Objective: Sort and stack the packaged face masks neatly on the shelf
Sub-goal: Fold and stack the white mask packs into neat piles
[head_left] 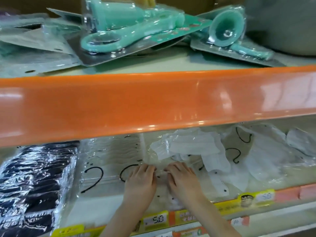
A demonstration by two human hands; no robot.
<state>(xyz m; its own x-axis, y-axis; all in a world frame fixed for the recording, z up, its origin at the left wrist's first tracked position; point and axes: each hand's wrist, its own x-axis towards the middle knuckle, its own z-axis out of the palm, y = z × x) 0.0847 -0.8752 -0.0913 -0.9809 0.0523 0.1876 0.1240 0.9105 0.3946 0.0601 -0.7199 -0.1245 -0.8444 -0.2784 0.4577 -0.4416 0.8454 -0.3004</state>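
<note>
Clear packets of white face masks with black ear loops lie in a flat stack on the lower shelf. A stack of black masks in clear wrap stands at the left. To the right, loose white mask packets lie in a jumbled heap. My left hand and my right hand rest side by side, palms down with fingers forward, on a clear mask packet at the shelf's front middle. Whether the fingertips pinch the packet is not visible.
An orange shelf lip crosses the view above the hands. The upper shelf holds teal plastic tools in blister cards and flat packets at the left. Yellow price tags, one reading 5.0, line the lower shelf's front edge.
</note>
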